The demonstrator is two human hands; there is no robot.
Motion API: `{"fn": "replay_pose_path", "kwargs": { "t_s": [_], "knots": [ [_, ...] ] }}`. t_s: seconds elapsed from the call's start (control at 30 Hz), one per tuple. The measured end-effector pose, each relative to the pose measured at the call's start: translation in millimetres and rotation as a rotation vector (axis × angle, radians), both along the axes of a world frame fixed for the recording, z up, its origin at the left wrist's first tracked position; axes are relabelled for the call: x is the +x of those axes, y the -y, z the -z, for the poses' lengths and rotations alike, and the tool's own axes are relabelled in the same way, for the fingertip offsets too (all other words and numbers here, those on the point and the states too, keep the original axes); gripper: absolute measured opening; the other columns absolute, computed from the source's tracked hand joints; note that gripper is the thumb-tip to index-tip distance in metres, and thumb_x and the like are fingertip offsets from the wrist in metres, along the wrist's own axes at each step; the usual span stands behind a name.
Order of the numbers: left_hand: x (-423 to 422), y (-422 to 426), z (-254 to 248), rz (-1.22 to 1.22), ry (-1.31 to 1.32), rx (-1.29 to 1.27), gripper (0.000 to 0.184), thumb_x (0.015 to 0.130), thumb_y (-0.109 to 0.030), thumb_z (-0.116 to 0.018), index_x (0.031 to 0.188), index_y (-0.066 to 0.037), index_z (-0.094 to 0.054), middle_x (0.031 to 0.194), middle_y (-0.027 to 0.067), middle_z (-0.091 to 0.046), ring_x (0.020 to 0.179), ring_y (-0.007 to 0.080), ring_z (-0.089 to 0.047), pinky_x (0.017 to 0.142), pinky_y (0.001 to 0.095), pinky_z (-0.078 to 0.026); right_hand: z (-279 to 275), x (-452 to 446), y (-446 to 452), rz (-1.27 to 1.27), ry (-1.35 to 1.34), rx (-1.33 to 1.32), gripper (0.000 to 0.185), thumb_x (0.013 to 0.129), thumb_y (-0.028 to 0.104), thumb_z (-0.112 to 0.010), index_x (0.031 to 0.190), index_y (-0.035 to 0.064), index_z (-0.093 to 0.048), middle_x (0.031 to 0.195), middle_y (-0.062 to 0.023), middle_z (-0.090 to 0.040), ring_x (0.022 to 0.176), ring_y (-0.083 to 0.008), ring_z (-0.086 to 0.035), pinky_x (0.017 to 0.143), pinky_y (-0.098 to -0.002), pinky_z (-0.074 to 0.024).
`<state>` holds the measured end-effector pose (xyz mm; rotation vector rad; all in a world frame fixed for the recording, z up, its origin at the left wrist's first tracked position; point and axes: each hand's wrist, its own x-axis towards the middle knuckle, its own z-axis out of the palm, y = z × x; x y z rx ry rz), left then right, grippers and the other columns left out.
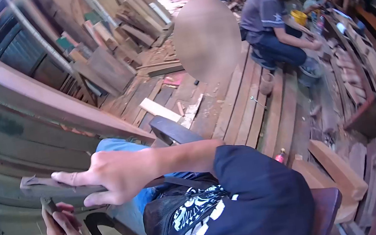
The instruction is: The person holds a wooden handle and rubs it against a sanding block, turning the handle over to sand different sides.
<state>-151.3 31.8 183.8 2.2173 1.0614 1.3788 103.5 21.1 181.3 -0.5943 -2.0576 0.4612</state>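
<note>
R hand (pixel 115 176) reaching across, index out, L hand (pixel 64 229) lower, prob. curled

A person in a grey shirt (pixel 261 13) crouched at the upper right, near a yellow container (pixel 299 17). Boards (pixel 109 71) leaned crowded together at the upper left. A pale plank (pixel 160 110) lay mid-frame, and a small red bottle (pixel 280 156) sat near thick timber (pixel 340 173) at the lower right.

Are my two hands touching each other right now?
Apart. The head view shows a gap, with background visible, between the thumb of the right hand and the fingers of the left hand.
</note>
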Motion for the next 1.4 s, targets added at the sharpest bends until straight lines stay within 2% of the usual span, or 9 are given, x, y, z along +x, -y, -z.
{"fn": "replay_pose_path", "kwargs": {
  "t_s": [0.1,0.3,0.37,0.47,0.7,0.9,1.3,1.37,1.4],
  "knots": [
    [7.5,1.3,5.4,-0.002,0.105,0.036,0.031,0.108,-0.023,-0.039,0.109,0.003,-0.056,0.079,0.0038,-0.058,0.052,0.0029,-0.042,0.046,0.0196,-0.031,-2.4,-1.5,1.5,0.01,0.042,-0.025,0.073,0.088,0.025,-0.065,0.146,-0.0064,-0.035,0.08,-0.0325,-0.064,0.074,-0.0456,-0.064,0.078,-0.047,-0.0523],
    [0.7,-3.4,8.2,0.012,0.079,0.026,0.03,0.108,-0.022,-0.039,0.114,0.003,-0.055,0.084,0.005,-0.059,0.053,0.0028,-0.042,0.045,0.0195,-0.031,-1.1,0.7,5.2,0.006,0.039,-0.007,0.074,0.087,0.026,-0.065,0.145,-0.0085,-0.035,0.08,-0.0317,-0.064,0.075,-0.0455,-0.064,0.079,-0.0454,-0.0519],
    [-1.7,-3.7,8.7,0.016,0.071,0.02,0.031,0.108,-0.022,-0.039,0.118,0.003,-0.055,0.085,0.0051,-0.06,0.054,0.0025,-0.042,0.045,0.0192,-0.031,3.7,-0.7,1.4,-0.006,-0.015,0.106,0.071,0.09,0.025,-0.063,0.146,-0.0059,-0.033,0.061,-0.0256,-0.057,0.059,-0.0422,-0.06,0.064,-0.0468,-0.051],
    [-8.5,-10.2,12.5,0.028,0.072,0.028,0.035,0.108,-0.023,-0.04,0.127,0.003,-0.053,0.086,0.005,-0.061,0.055,0.0017,-0.042,0.045,0.0182,-0.031,4.2,-1.0,1.1,0.016,-0.006,0.129,0.071,0.09,0.024,-0.063,0.146,-0.0063,-0.033,0.06,-0.0252,-0.057,0.058,-0.0417,-0.06,0.063,-0.0463,-0.0511],
    [-8.7,-9.0,11.4,0.023,0.052,0.021,0.035,0.108,-0.024,-0.04,0.125,0.003,-0.054,0.085,0.0044,-0.061,0.055,0.002,-0.042,0.045,0.0184,-0.03,4.2,-1.3,0.1,0.017,0.015,0.09,0.071,0.09,0.026,-0.063,0.146,-0.0059,-0.033,0.059,-0.025,-0.056,0.059,-0.0416,-0.061,0.063,-0.0465,-0.0513],
    [-12.7,-8.6,9.4,0.017,0.013,-0.017,0.033,0.108,-0.024,-0.04,0.118,0.002,-0.056,0.085,0.0036,-0.06,0.055,0.0022,-0.042,0.046,0.0191,-0.031,5.0,-1.8,-0.6,0.032,0.036,0.095,0.071,0.09,0.027,-0.063,0.146,-0.0065,-0.034,0.059,-0.0251,-0.056,0.058,-0.0423,-0.06,0.063,-0.0473,-0.0512],
    [-6.5,-6.7,9.7,-0.014,0.033,0.017,0.033,0.107,-0.023,-0.041,0.124,0.003,-0.055,0.086,0.0049,-0.061,0.056,0.0019,-0.043,0.046,0.0183,-0.032,-0.4,1.1,2.7,0.046,0.058,0.085,0.072,0.09,0.027,-0.063,0.146,-0.0062,-0.034,0.065,-0.028,-0.06,0.067,-0.0439,-0.062,0.07,-0.0476,-0.0516],
    [-8.0,-7.4,10.1,0.011,0.042,0.014,0.034,0.107,-0.022,-0.042,0.126,0.003,-0.054,0.086,0.0051,-0.061,0.055,0.0019,-0.042,0.045,0.0183,-0.031,-7.2,3.7,6.8,0.024,0.137,-0.09,0.073,0.088,0.027,-0.064,0.146,-0.0061,-0.035,0.086,-0.0336,-0.064,0.086,-0.0473,-0.062,0.084,-0.0504,-0.0495],
    [-8.0,-7.5,10.6,0.01,0.043,0.013,0.034,0.107,-0.022,-0.042,0.126,0.003,-0.054,0.086,0.0051,-0.061,0.055,0.0019,-0.042,0.045,0.0183,-0.031,-6.9,3.4,6.5,0.023,0.138,-0.091,0.073,0.088,0.027,-0.064,0.146,-0.0061,-0.035,0.086,-0.0336,-0.064,0.086,-0.0473,-0.062,0.084,-0.0504,-0.0495]
  ]
}}
